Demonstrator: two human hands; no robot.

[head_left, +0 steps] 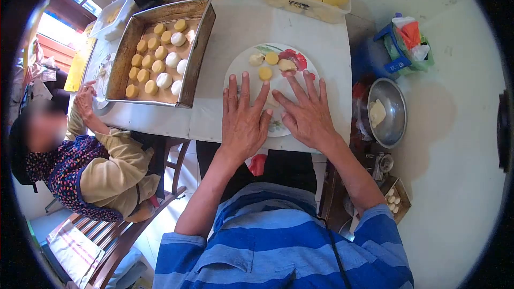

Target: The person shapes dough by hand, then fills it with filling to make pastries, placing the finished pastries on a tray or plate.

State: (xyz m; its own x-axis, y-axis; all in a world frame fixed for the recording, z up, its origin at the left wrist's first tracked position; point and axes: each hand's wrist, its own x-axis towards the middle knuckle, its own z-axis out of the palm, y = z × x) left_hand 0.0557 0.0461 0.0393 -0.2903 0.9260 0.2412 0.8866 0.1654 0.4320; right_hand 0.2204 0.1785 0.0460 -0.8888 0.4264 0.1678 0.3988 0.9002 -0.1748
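Note:
My left hand point(243, 120) lies palm down over the left side of a round floral plate point(235, 68), its fingers spread. Over the plate's right side, my right hand point(309, 115) is spread flat too, the index fingers and thumbs of both hands close together. Something pale, perhaps dough, shows between them, mostly hidden. Beyond my fingertips on the plate sit a yellow dough round point(272, 58), another yellow round point(265, 73), a pale lump point(256, 60) and a second pale dough piece point(287, 65). Neither hand visibly grips anything.
A metal baking tray point(197, 48) with several yellow and white rounds stands left. A plastic tub point(305, 8) of yellow dough is at the back. Right of the table are a steel bowl point(399, 112) and a blue bin point(383, 53). A person point(115, 171) sits at left.

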